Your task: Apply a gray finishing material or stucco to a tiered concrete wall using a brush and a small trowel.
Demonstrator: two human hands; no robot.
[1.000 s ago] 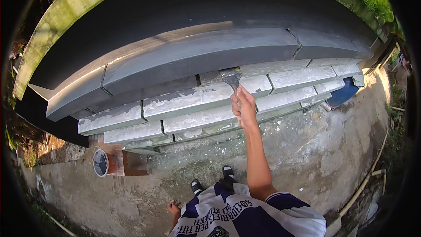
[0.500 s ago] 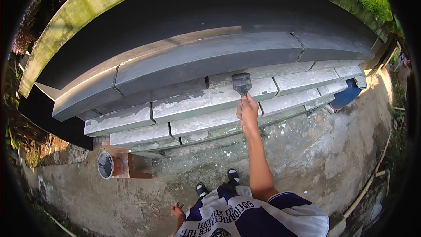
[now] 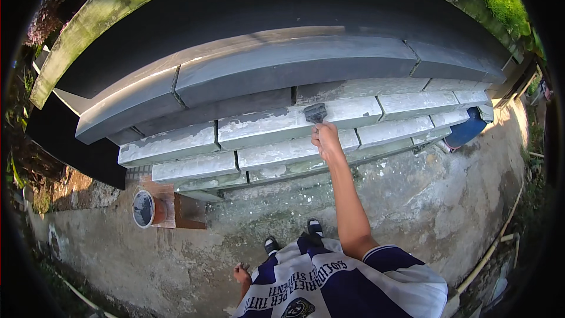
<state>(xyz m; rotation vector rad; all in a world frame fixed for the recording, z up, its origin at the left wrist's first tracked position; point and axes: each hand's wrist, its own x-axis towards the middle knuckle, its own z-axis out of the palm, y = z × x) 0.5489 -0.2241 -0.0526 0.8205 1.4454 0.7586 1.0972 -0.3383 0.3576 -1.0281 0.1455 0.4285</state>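
Note:
My right hand (image 3: 325, 139) is closed around the handle of a paintbrush (image 3: 315, 113) with dark, paint-covered bristles. Its bristles rest on or just over the top of a pale, patchy block ledge (image 3: 262, 126), near the wall face behind it. On that face a wet-looking dark grey patch (image 3: 321, 92) borders lighter, bare block. Low at my side hangs my left hand (image 3: 241, 272), small in view, its fingers curled and nothing seen in them. A bucket of dark grey paint (image 3: 143, 209) stands to the left on a brown board.
Above runs a smooth grey ledge (image 3: 294, 68), with a mossy curved rim (image 3: 88, 29) beyond. A second pale ledge (image 3: 282, 151) steps out lower down. A blue container (image 3: 467, 129) sits at the right end. My feet stand on stained concrete (image 3: 406, 212); a pipe (image 3: 491, 253) lies at right.
The brush has moved left and turned, its bristles lowered from the wall face toward the ledge top. Dark grey now shows on that face. The left hand's fingers look more curled.

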